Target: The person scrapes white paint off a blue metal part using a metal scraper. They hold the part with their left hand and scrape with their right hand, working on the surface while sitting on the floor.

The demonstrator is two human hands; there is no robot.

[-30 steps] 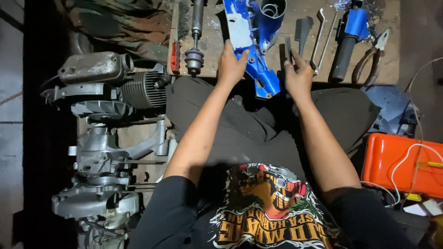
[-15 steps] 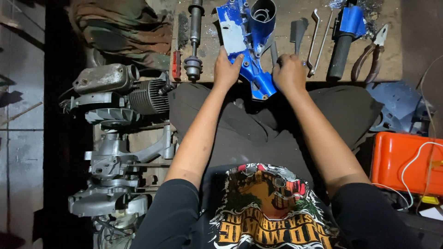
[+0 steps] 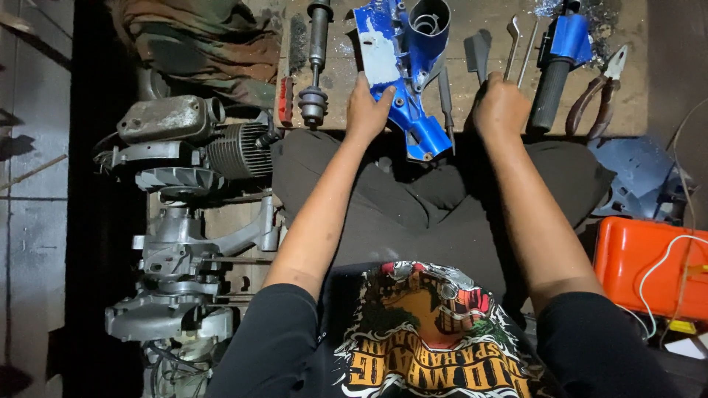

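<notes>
Right hand [image 3: 500, 109] is a closed fist near the board's front edge, but I can't tell what's in it, its fingers are tucked out of sight; left hand [image 3: 366, 110] lies flat on the blue casting [image 3: 402, 55], fingers spread, not really gripping; casting sits mid-board [image 3: 346, 70], its tip hanging over the front edge; pliers [image 3: 599, 92] and blue grip [image 3: 557, 63] off right, shaft [image 3: 317, 59] left; engine [image 3: 188, 147] beside the lap is half lost in shadow; orange box [image 3: 645, 273] cut off at the frame.
</notes>
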